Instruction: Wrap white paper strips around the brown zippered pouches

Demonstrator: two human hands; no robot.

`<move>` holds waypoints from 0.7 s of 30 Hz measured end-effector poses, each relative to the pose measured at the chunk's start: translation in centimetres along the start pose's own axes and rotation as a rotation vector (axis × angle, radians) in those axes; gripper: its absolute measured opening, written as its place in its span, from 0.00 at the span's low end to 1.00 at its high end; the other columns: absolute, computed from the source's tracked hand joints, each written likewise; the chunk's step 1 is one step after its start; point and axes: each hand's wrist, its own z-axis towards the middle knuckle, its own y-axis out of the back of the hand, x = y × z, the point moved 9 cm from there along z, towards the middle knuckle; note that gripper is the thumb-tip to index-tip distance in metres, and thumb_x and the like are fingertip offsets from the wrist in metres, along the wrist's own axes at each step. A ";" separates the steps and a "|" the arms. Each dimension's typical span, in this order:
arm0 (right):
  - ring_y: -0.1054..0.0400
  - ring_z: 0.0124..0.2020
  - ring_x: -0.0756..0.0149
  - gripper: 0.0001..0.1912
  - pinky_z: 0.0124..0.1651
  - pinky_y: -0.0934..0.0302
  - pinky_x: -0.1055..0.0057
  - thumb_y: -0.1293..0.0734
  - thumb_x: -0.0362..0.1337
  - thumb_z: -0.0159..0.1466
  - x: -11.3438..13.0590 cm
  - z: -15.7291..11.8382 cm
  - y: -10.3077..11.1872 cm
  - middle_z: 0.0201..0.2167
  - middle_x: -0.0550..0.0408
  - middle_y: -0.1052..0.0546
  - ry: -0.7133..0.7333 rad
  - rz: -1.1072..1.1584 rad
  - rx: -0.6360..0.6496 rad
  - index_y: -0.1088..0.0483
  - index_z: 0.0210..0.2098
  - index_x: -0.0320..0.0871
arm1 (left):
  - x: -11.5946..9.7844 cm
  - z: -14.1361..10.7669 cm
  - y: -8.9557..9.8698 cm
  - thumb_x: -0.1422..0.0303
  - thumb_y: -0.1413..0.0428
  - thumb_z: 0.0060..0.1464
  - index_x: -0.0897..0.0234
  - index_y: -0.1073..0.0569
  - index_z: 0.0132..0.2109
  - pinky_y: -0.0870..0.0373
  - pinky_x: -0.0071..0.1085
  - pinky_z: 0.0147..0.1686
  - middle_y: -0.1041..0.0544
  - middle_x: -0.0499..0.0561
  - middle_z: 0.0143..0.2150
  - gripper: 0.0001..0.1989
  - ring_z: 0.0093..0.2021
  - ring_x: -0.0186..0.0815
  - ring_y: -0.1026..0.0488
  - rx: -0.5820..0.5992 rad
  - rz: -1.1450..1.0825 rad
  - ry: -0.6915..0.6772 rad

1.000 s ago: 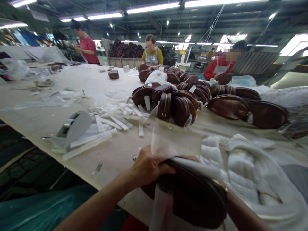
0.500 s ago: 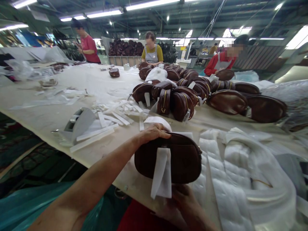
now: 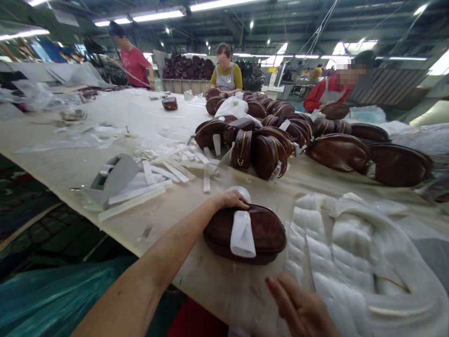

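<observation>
A dark brown oval bag [image 3: 268, 229] lies on the table [image 3: 185, 224] in front of me, with a folded white strip [image 3: 242, 236] hanging over its side. My left hand [image 3: 232, 200] grips the bag's upper left edge, thumb on the near side and the other fingers mostly hidden behind it. My right hand [image 3: 298, 304] is off the bag, below and to its right, blurred, with fingers apart and nothing in them. A round white piece [image 3: 242, 192] shows just behind my left hand.
Beyond lie many brown bags [image 3: 270, 154]. White strips [image 3: 168, 171] and a tape dispenser [image 3: 114, 178] are at the left. White padded wrap [image 3: 326, 243] covers the right side. Three people work across the table.
The bag has tipped back and lowered onto the table, and its strip now lies over it. My right hand has let go and moved right, away from the bag's underside.
</observation>
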 end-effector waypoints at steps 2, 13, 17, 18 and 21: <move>0.34 0.22 0.68 0.20 0.29 0.41 0.74 0.45 0.52 0.64 2.9 3.5 4.6 0.21 0.57 0.29 0.136 -0.089 -0.238 0.31 0.29 0.44 | 0.1 0.1 0.0 0.62 0.41 0.48 0.66 0.21 0.38 0.34 0.25 0.36 0.22 0.48 0.33 0.13 0.34 0.34 0.28 0.003 0.050 -0.005; 0.29 0.38 0.63 0.20 0.42 0.37 0.71 0.35 0.26 0.47 1.4 22.5 0.0 0.35 0.51 0.22 -0.021 -0.143 0.034 0.28 0.40 0.40 | 0.1 -0.4 0.2 0.62 0.42 0.51 0.60 0.22 0.42 0.35 0.22 0.38 0.22 0.46 0.35 0.12 0.38 0.34 0.28 -0.084 0.285 -0.023; 0.31 0.33 0.65 0.12 0.35 0.39 0.72 0.34 0.29 0.46 0.8 22.6 -0.4 0.29 0.54 0.24 -0.024 -0.039 0.083 0.28 0.32 0.39 | 0.3 -0.3 0.3 0.61 0.42 0.50 0.62 0.23 0.41 0.35 0.24 0.37 0.23 0.47 0.35 0.13 0.37 0.35 0.28 -0.102 0.284 -0.033; 0.31 0.31 0.65 0.09 0.34 0.39 0.73 0.34 0.31 0.47 0.7 22.6 -0.4 0.27 0.55 0.24 -0.020 -0.005 0.090 0.29 0.30 0.39 | 0.4 -0.2 0.4 0.61 0.42 0.49 0.64 0.23 0.40 0.34 0.25 0.35 0.23 0.48 0.34 0.13 0.36 0.36 0.28 -0.112 0.282 -0.027; 0.33 0.27 0.68 0.07 0.32 0.40 0.72 0.34 0.37 0.47 0.9 22.7 -0.6 0.23 0.58 0.27 0.009 0.108 0.092 0.31 0.25 0.40 | 0.8 -0.3 0.8 0.58 0.40 0.46 0.69 0.24 0.38 0.33 0.27 0.32 0.24 0.52 0.32 0.17 0.34 0.39 0.28 -0.165 0.264 -0.003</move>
